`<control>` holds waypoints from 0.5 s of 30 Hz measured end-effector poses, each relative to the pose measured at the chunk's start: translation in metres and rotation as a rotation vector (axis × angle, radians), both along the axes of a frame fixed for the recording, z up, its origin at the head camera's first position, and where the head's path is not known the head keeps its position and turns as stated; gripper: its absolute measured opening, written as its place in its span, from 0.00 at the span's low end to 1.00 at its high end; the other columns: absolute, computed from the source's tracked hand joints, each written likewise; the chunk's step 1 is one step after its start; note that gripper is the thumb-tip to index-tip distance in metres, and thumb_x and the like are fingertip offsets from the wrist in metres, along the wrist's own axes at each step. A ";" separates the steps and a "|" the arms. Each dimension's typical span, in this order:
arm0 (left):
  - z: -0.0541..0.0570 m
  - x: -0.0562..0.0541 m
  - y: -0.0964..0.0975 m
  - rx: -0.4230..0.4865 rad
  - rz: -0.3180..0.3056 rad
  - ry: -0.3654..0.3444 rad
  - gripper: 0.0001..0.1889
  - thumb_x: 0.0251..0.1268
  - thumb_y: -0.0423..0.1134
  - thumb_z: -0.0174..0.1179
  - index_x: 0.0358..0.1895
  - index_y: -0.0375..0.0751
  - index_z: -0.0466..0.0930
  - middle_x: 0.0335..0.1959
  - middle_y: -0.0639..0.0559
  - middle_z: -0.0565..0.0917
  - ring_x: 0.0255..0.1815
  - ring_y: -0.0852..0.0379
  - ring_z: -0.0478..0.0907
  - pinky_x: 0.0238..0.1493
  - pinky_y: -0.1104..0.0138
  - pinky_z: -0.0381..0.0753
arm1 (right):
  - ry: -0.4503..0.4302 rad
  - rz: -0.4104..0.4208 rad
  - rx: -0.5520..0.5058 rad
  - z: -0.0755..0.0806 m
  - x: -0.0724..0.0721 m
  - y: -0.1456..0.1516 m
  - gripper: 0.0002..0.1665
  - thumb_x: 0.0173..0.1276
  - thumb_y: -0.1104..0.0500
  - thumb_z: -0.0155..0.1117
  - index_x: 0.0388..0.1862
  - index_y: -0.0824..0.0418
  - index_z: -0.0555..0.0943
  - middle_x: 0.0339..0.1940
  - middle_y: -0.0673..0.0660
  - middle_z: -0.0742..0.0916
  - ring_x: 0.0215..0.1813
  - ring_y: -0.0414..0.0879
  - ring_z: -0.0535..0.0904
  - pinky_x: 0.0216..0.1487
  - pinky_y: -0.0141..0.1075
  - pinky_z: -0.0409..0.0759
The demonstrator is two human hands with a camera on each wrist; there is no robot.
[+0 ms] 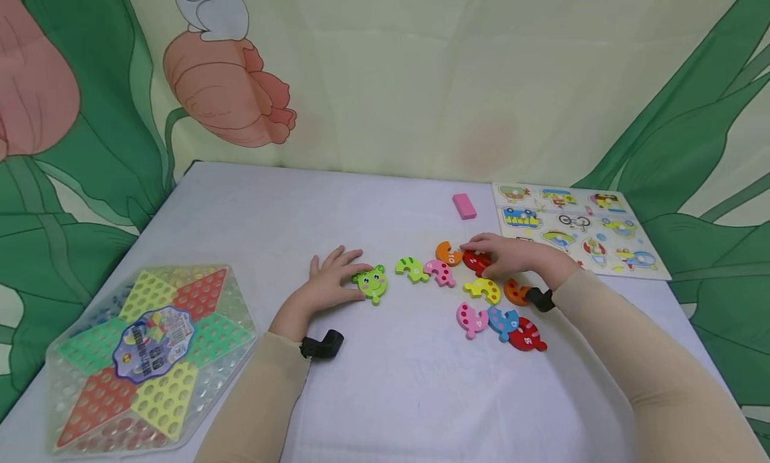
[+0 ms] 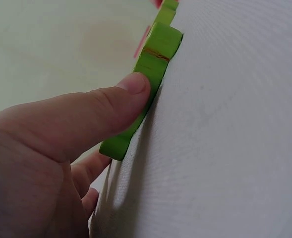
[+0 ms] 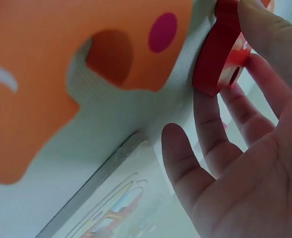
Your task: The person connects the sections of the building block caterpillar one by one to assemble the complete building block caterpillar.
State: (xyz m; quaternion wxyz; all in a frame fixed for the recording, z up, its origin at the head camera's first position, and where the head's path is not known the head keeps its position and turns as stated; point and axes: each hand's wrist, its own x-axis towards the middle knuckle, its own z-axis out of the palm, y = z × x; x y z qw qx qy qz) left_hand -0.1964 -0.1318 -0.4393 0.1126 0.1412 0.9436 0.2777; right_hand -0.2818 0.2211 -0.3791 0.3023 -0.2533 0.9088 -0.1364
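Observation:
My left hand (image 1: 325, 284) pinches a green frog-face puzzle piece (image 1: 372, 284) lying on the table. In the left wrist view its thumb presses the edge of this green piece (image 2: 158, 57). My right hand (image 1: 519, 254) holds a red numbered puzzle piece (image 1: 474, 261) between thumb and fingers, partly hidden in the head view. An orange numbered piece (image 1: 448, 254) sits just left of the red one. From there a pink spotted piece (image 1: 440, 273) and a light green striped piece (image 1: 410, 269) run toward the frog face. Below the right hand lies a yellow piece (image 1: 483, 289).
Near my right wrist is another orange piece (image 1: 516, 292). Pink (image 1: 471, 321), blue (image 1: 502, 323) and red striped (image 1: 527, 336) pieces lie closer in. A pink block (image 1: 464, 206) and a vehicle picture board (image 1: 577, 226) are at the back right. A Chinese checkers board (image 1: 228, 316) covers the left.

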 end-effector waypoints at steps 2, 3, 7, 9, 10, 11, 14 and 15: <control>0.001 0.001 -0.001 0.004 0.002 0.002 0.28 0.53 0.50 0.62 0.60 0.59 0.70 0.72 0.54 0.55 0.74 0.47 0.36 0.64 0.38 0.23 | 0.005 0.001 0.006 0.001 0.000 -0.002 0.38 0.60 0.61 0.61 0.69 0.50 0.61 0.69 0.62 0.60 0.66 0.60 0.56 0.52 0.47 0.76; 0.001 0.001 -0.001 0.006 0.001 0.000 0.28 0.53 0.50 0.62 0.60 0.59 0.70 0.72 0.54 0.55 0.74 0.47 0.35 0.63 0.38 0.23 | 0.008 -0.001 0.011 0.001 0.000 -0.003 0.37 0.60 0.60 0.61 0.68 0.49 0.61 0.69 0.61 0.60 0.66 0.60 0.57 0.52 0.47 0.76; 0.001 0.001 -0.002 0.015 -0.004 -0.007 0.28 0.53 0.50 0.62 0.61 0.60 0.70 0.72 0.54 0.55 0.74 0.48 0.35 0.64 0.39 0.22 | 0.013 -0.016 0.024 0.002 -0.001 -0.004 0.38 0.59 0.58 0.62 0.68 0.50 0.62 0.68 0.61 0.61 0.66 0.59 0.57 0.51 0.46 0.77; 0.001 0.001 -0.002 0.018 -0.004 -0.008 0.28 0.53 0.50 0.62 0.61 0.60 0.69 0.72 0.54 0.54 0.74 0.48 0.34 0.64 0.39 0.22 | 0.014 -0.018 0.022 0.001 -0.002 -0.005 0.38 0.58 0.57 0.63 0.68 0.50 0.62 0.68 0.62 0.61 0.67 0.60 0.57 0.51 0.46 0.77; 0.001 0.001 -0.002 0.019 -0.004 -0.009 0.28 0.53 0.50 0.62 0.61 0.60 0.70 0.72 0.54 0.54 0.74 0.48 0.34 0.64 0.39 0.22 | 0.015 -0.021 0.022 0.001 -0.002 -0.005 0.39 0.58 0.57 0.64 0.68 0.50 0.62 0.68 0.62 0.61 0.67 0.60 0.57 0.51 0.46 0.77; 0.001 0.001 -0.002 0.020 -0.004 -0.008 0.28 0.53 0.50 0.62 0.61 0.60 0.70 0.72 0.54 0.54 0.74 0.48 0.34 0.64 0.39 0.22 | 0.016 -0.022 0.021 0.000 -0.002 -0.005 0.39 0.58 0.57 0.64 0.68 0.50 0.62 0.68 0.61 0.61 0.67 0.59 0.57 0.51 0.46 0.77; 0.001 0.001 -0.003 0.018 -0.005 -0.005 0.28 0.53 0.50 0.62 0.61 0.60 0.69 0.72 0.55 0.54 0.74 0.48 0.34 0.64 0.39 0.22 | 0.028 -0.029 0.018 -0.002 -0.002 -0.006 0.40 0.57 0.56 0.65 0.68 0.50 0.62 0.69 0.61 0.61 0.67 0.59 0.57 0.52 0.47 0.77; 0.001 0.001 -0.003 0.017 -0.006 -0.003 0.28 0.53 0.50 0.62 0.61 0.60 0.69 0.72 0.55 0.54 0.74 0.48 0.34 0.64 0.39 0.22 | 0.033 -0.032 0.019 -0.003 -0.002 -0.006 0.40 0.57 0.55 0.66 0.68 0.49 0.63 0.69 0.60 0.62 0.67 0.58 0.57 0.52 0.47 0.77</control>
